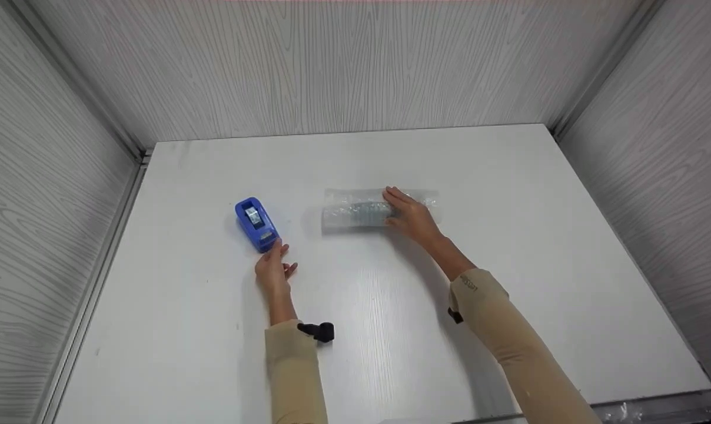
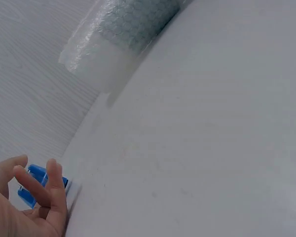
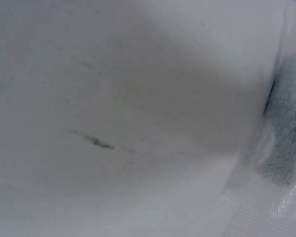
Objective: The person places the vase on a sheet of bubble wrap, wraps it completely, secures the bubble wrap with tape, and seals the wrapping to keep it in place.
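Note:
A roll of clear bubble wrap (image 1: 346, 215) lies on the white table, with something bluish-grey showing through its layers. My right hand (image 1: 413, 218) rests on it with fingers spread over the top and the thumb toward the near side. In the right wrist view the wrap (image 3: 283, 118) fills the right edge, and only bits of my fingers show. On the left lies a blue tape dispenser (image 1: 252, 219). My left hand (image 1: 273, 270) reaches its near end, fingertips right at the edge. The left wrist view shows those fingers (image 2: 54, 185) extended and apart, in front of the dispenser (image 2: 27, 196).
The table (image 1: 355, 330) is bounded by wood-grain panels at the back (image 1: 355, 70) and both sides. A strip with some crumpled clear plastic (image 1: 623, 412) runs along the near right edge.

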Demonstrator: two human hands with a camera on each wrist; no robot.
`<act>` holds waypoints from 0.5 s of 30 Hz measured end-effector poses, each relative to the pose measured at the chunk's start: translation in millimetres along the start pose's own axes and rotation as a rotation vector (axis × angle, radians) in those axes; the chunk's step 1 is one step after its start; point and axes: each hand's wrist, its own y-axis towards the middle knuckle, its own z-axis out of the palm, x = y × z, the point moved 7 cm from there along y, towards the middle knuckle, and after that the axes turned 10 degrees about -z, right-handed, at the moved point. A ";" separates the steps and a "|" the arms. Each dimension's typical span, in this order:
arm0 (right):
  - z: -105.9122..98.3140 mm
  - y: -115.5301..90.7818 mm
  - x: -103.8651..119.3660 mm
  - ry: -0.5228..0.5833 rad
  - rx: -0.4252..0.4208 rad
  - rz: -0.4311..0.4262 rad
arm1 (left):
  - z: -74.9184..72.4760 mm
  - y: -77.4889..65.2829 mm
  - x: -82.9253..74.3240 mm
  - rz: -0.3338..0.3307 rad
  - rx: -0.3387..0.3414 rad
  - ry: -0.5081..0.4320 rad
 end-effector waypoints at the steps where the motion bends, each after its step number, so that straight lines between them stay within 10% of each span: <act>1: 0.1 0.4 0.3 -0.006 0.002 -0.003 | -1.5 -0.6 -1.0 0.015 -0.026 0.036; 7: 0.0 1.3 -0.1 -0.022 -0.001 -0.007 | -8.9 -0.4 -9.9 0.093 -0.174 0.053; 15: -0.3 0.6 -0.3 -0.011 -0.014 -0.009 | -9.2 5.8 -8.1 0.048 -0.145 -0.161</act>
